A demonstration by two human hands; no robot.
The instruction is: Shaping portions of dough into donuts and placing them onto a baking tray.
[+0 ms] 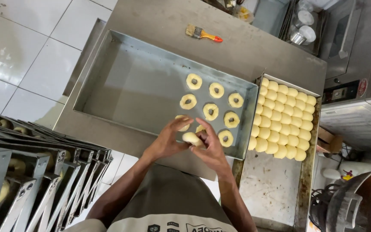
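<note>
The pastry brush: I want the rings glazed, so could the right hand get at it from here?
Probably yes: the brush lies beyond the tray, path open, though the right hand holds dough.

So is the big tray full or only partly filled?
Partly filled: the tray holds a few dough rings at its right end; the rest is bare.

There is just one view, from a camera on the person's head. It looks almost straight down, from above and a little behind the hands, close enough to show each finger. The person's chest and arms come up from the bottom edge. The left hand [167, 139] and right hand [211, 148] sit near the middle. The metal surface [159, 17] runs toward the top, with a big tray [129, 86] across the middle. The white floor [18, 47] shows on the left and a rack [31, 172] at the bottom left. Machines fill the right side.
</note>
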